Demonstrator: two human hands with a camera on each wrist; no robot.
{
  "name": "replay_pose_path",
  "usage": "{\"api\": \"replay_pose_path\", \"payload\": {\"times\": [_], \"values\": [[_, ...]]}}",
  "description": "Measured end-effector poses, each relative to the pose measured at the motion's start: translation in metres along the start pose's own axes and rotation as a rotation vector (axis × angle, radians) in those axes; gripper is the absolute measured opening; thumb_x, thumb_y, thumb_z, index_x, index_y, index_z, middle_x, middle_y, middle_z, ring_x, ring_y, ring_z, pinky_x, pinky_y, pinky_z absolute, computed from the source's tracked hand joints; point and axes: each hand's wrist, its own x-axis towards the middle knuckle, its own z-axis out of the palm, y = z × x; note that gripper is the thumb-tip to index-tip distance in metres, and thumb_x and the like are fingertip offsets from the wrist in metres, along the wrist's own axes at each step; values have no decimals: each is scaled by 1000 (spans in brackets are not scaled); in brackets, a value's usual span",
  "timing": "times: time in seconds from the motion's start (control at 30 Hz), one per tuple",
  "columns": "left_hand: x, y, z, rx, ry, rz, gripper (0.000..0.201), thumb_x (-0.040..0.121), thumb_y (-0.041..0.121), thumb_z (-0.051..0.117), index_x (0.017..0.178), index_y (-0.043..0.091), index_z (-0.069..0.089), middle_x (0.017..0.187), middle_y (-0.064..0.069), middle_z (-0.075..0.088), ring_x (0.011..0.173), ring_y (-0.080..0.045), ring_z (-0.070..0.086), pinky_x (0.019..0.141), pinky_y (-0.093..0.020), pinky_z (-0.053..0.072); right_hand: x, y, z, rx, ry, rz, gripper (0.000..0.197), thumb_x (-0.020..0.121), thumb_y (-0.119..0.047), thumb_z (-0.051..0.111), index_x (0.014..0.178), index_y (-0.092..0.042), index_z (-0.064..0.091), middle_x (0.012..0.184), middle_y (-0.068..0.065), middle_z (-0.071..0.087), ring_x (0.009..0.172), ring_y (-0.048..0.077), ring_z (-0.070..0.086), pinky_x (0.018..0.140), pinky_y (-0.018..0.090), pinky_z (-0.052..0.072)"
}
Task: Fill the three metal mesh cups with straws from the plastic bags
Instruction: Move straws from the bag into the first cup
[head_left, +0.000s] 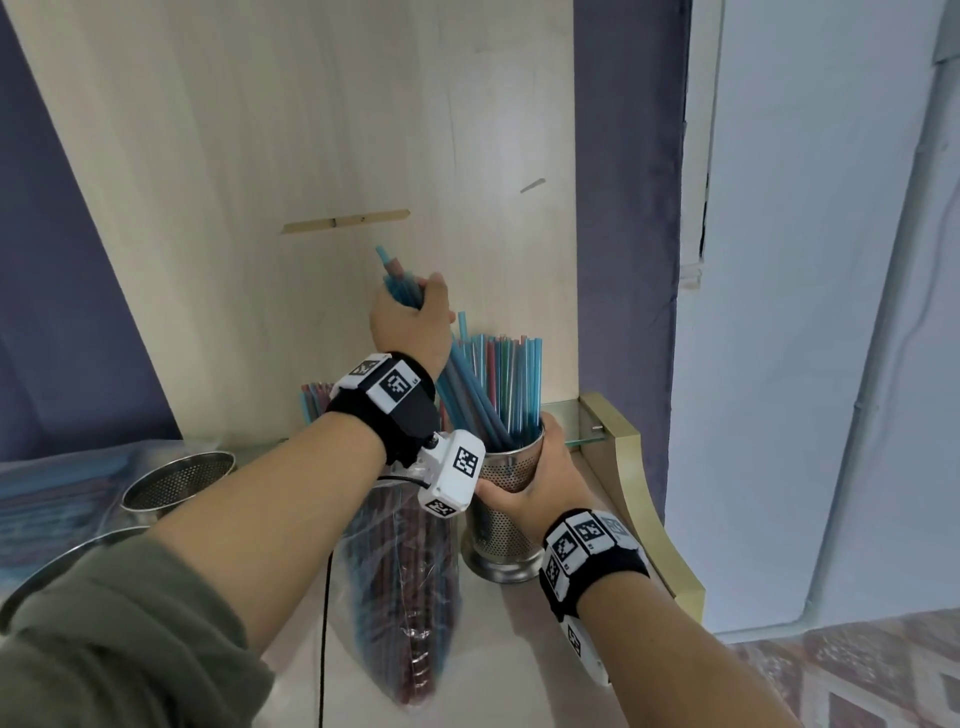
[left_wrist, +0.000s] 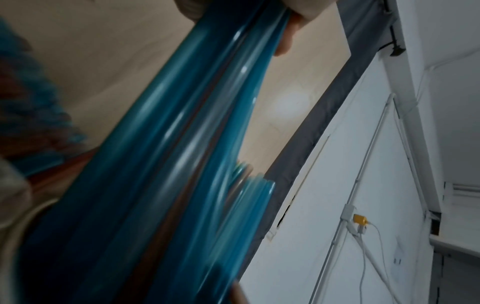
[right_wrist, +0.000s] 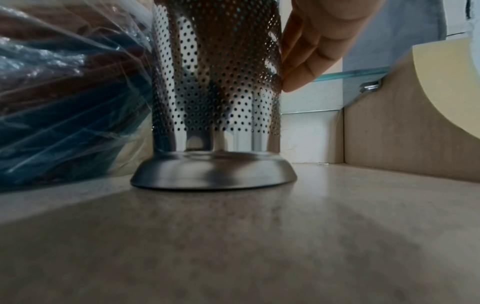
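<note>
3 mesh cups (head_left: 506, 493) visible; 2 straw bags (head_left: 405, 597); 2 hands (head_left: 410, 317).

The mesh cup (right_wrist: 215, 86) is made of shiny perforated metal, with a smooth brushed base. The straws (left_wrist: 161, 156) are of glossy, translucent blue plastic. A clear, crinkled plastic bag (right_wrist: 67, 98) is seen beside the cup. The bench (right_wrist: 259, 236) is surfaced in matt, speckled beige laminate; pale wood-grain panelling (head_left: 260, 156) is seen at its back edge.
</note>
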Motion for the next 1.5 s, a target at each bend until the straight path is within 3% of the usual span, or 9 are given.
{"api": "replay_pose_path", "payload": {"times": [0.2,0.33,0.47,0.57,0.7,0.83,0.97,1.1,1.5], "values": [[-6,-18,5,171,-131,-21,29,85,27,65,81,-2,63,61,1,56,52,-12,54,56,-24,44,0,1,2,16,13,-13,117,47,-78,81,142,-38,25,134,-12,55,123,10,56,104,41,50],[-12,-23,11,214,-165,-14,20,84,27,63,72,16,53,64,2,55,58,-15,55,65,-29,50,-1,-2,1,48,7,-12,122,45,-87,75,144,-38,22,136,-11,55,123,12,56,103,42,50],[-23,-20,13,453,-226,-53,29,78,48,66,69,33,43,113,-5,56,117,-30,47,102,-49,40,-3,-4,0,34,6,-21,121,47,-85,76,144,-38,21,136,-9,55,124,12,56,104,42,49],[-26,-17,10,512,-321,-99,33,82,42,72,79,39,40,139,-10,38,133,-30,30,113,-46,30,-3,-2,-1,3,18,-20,119,49,-79,79,144,-35,24,136,-9,54,125,12,55,105,41,49],[-5,-30,7,640,-423,-96,86,70,60,76,140,23,41,144,-8,34,136,-23,31,111,-34,29,-2,-2,-3,0,2,-15,116,49,-71,81,143,-34,24,136,-8,54,126,13,54,107,41,47],[-2,-32,5,923,-485,176,87,69,65,73,136,21,42,143,-5,36,134,-28,31,109,-44,30,-3,-3,-3,-5,-1,-17,117,49,-72,79,144,-34,21,137,-7,53,126,14,53,106,42,47],[-1,-36,5,732,-503,325,96,72,50,80,147,22,28,151,-3,33,137,-22,31,110,-40,28,-4,-4,-4,-6,-3,-18,117,50,-72,79,144,-35,20,137,-6,52,126,14,53,106,42,48],[0,-33,6,778,-707,371,52,87,44,68,130,17,58,132,-2,58,121,-19,53,103,-31,39,-5,-6,-5,-4,-8,-19,115,50,-70,79,143,-34,22,135,-7,54,125,14,54,106,42,48],[12,6,-70,681,-372,94,69,91,61,50,144,19,39,150,-2,38,135,-23,39,113,-47,32,-7,-9,-8,10,-25,-12,113,48,-71,78,140,-38,22,135,-7,54,124,15,55,106,43,49]]}}
